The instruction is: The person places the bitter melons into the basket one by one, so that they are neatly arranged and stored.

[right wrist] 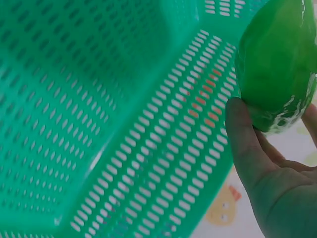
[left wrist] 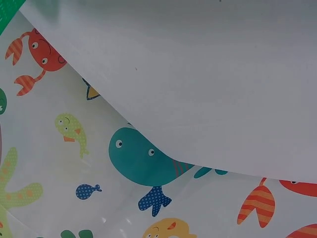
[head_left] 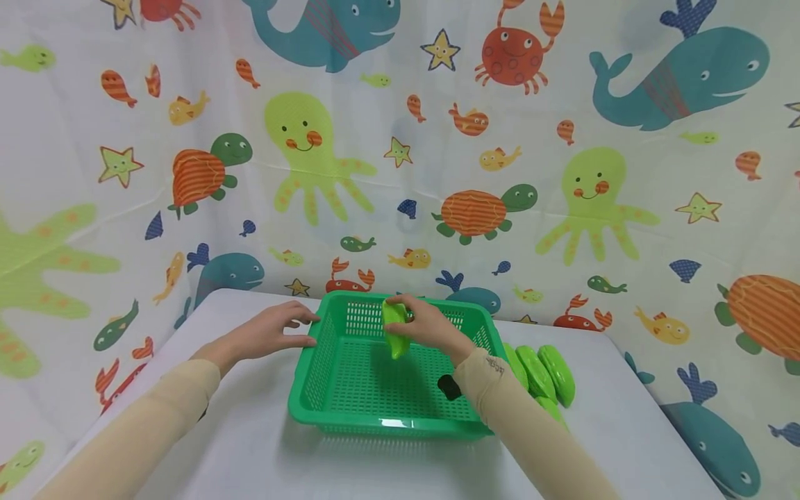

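Observation:
In the head view, my right hand pinches a glossy, light green, mango-shaped fruit above the inside of a green plastic basket. The right wrist view shows the thumb and fingers around the lower part of this fruit, close to the basket's slotted wall. At the basket's left rim, my left hand has its thumb and fingers spread, fingertips at the edge. Several similar green fruits lie on the table right of the basket, partly behind my right forearm. No hand shows in the left wrist view.
The white table carries the basket near its far side. A white curtain printed with sea animals hangs behind and around it. A small black device sits at my right wrist, over the basket.

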A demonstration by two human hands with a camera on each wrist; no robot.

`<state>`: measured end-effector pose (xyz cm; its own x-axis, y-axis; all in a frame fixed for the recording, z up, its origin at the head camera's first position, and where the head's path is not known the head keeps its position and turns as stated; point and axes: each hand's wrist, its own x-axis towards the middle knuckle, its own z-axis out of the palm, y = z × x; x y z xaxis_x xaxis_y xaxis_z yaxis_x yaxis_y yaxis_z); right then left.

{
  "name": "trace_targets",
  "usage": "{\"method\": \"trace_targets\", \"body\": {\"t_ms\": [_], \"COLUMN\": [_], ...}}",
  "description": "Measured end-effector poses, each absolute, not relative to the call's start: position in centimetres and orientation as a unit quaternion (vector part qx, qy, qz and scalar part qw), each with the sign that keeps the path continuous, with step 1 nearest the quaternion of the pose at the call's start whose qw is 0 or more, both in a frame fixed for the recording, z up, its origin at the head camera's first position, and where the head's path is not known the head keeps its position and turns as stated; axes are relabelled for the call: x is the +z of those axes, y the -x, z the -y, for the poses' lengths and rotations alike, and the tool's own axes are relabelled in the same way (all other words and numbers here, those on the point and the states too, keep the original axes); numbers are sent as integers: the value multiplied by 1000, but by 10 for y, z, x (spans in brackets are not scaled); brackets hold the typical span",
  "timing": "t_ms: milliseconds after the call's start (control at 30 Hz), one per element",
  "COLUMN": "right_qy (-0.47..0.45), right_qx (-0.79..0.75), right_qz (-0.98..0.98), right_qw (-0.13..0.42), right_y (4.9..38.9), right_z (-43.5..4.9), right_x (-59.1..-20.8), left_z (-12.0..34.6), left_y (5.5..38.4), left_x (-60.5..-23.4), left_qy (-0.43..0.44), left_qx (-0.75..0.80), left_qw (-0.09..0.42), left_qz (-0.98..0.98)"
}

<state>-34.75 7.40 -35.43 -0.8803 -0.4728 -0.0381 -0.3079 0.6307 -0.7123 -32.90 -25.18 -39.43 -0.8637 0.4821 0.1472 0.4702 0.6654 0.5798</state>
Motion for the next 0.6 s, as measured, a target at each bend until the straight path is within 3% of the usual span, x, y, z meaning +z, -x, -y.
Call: {"method": "trace_targets", "body": {"t_ms": [600], "right_qy": [230], "right_qx": [-318], "right_qz": [-910], "right_qw": [132], "right_y": [342], "right_z": [-20], "right_x": [-387], "left_z": [256], "left_y": [328], "left_x": [-396], "left_qy": [-271], "left_qx": [320], "left_qw": [12], "left_qz": [-908]}}
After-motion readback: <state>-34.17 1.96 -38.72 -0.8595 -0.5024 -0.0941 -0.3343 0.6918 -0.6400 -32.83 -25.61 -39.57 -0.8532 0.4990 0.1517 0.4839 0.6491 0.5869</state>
